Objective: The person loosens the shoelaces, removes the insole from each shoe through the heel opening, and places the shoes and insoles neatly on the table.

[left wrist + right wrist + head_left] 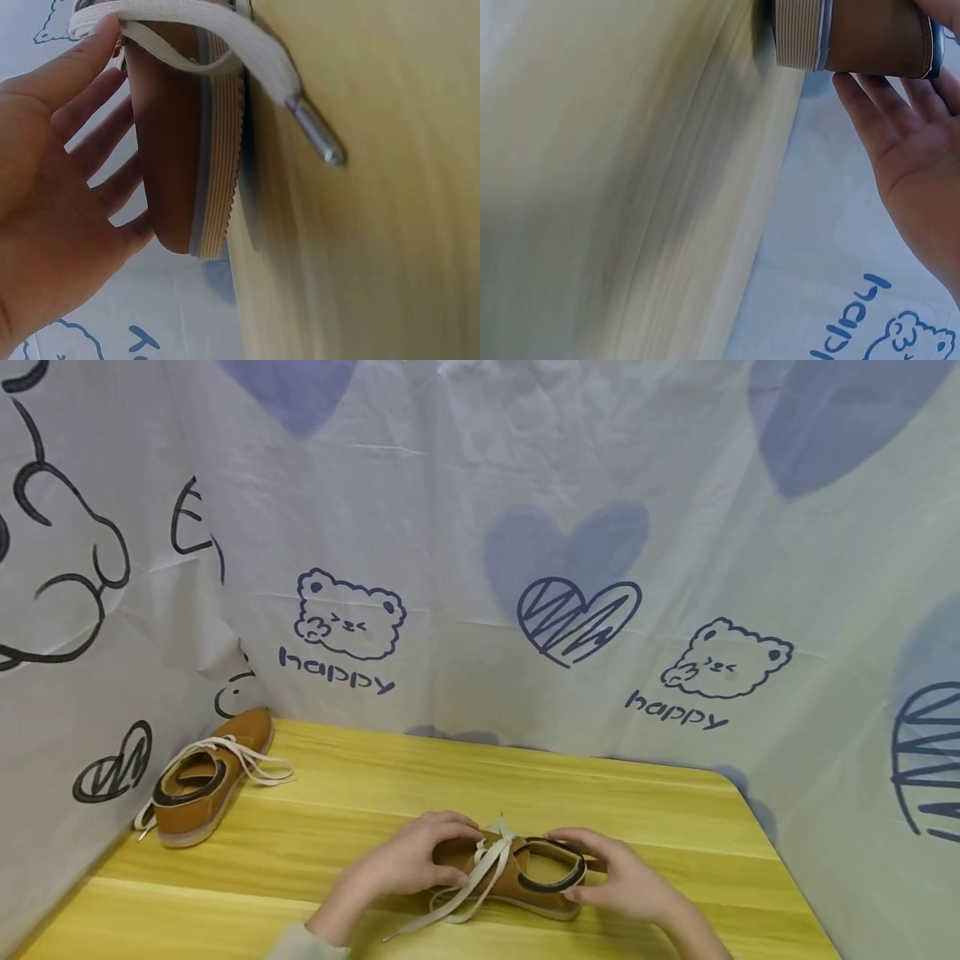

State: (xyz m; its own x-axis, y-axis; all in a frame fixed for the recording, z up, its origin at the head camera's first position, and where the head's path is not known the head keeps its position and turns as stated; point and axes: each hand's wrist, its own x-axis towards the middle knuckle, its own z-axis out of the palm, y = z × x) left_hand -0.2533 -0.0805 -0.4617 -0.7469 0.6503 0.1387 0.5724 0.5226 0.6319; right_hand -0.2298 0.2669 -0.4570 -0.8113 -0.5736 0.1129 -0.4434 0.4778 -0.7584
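A brown lace-up shoe (528,900) with white laces (491,864) lies near the front of the table, toe to the left and heel to the right. My left hand (408,858) grips its toe end, thumb on the near side and fingers over the far side. In the left wrist view that thumb touches the lace, and a metal lace tip (319,135) dangles beside the ribbed sole (221,150). Around the heel (877,34), my right hand (626,878) holds with its thumb by the dark collar and fingers behind.
A matching brown shoe (187,818), its white laces loose, stands at the table's left edge, toe pointing to the back. The yellow wood-grain table (390,777) meets a white printed cloth (450,468) at the back, with more cloth along the left and right.
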